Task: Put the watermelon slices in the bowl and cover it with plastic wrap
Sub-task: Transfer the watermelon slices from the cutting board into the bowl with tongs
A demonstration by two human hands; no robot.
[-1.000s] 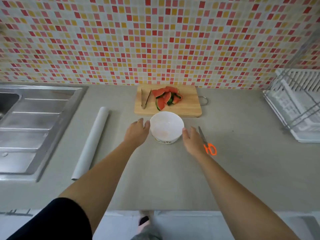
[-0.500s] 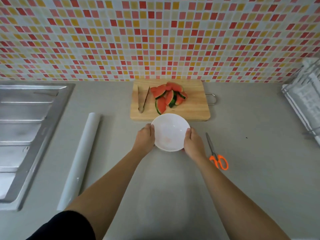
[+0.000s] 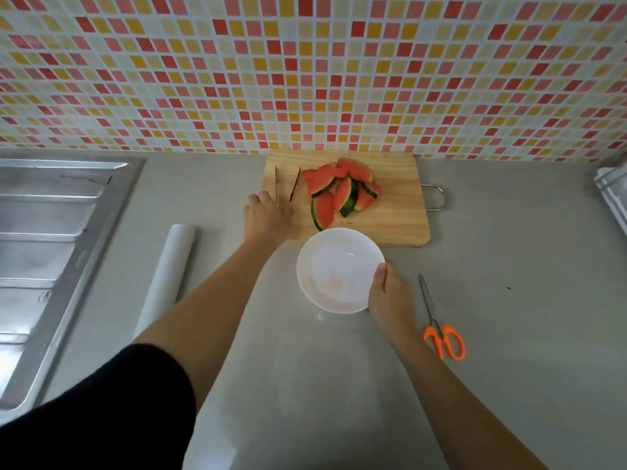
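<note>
Scissors [image 3: 441, 330] were seen nearest on the table [image 3: 509, 368], just beside the right hand [image 3: 390, 296], which was closed on the near right rim of the empty bowl [image 3: 339, 269]. Farther left, the plastic wrap roll [image 3: 166, 276] was laid untouched. Beyond, the left hand [image 3: 266, 217] was stretched forward, fingers curled over the tongs [image 3: 286, 184]; whether they were gripped could not be told. Watermelon slices [image 3: 339, 191] were piled on the cutting board [image 3: 397, 215]. The tongs would best be grasped near the hinge while the bowl is kept steadied.

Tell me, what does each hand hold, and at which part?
Right hand grips the round white bowl at its near-right rim. Left hand covers the metal tongs' near end; grip unclear.
</note>
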